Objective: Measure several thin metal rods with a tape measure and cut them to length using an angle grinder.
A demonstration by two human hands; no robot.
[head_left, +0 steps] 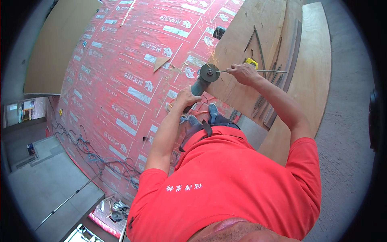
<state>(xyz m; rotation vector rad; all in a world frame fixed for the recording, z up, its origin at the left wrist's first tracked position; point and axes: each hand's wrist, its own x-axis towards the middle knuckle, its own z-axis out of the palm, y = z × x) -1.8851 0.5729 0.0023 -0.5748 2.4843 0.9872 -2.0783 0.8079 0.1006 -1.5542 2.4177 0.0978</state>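
Observation:
My left hand [188, 97] is wrapped round the body of a green angle grinder [198, 87]. Its round cutting disc [210, 72] faces upward in the view, and orange sparks fly off beyond it. In my right hand [243, 74] is a thin metal rod [274, 71], gripped close to the end that meets the disc's edge; its other end reaches out to the right. Just beyond that hand a yellow tape measure [251, 62] lies on a plywood board [236, 44]. Several dark metal rods [260, 49] rest on the board too.
Red printed sheeting [133, 76] covers the floor, with a triangular wood scrap [160, 63] on it. Tangled cables [98, 159] lie at the left. A tan panel [60, 44] stands at far left. A curved plywood sheet [316, 52] lies along the right, beside a grey wall.

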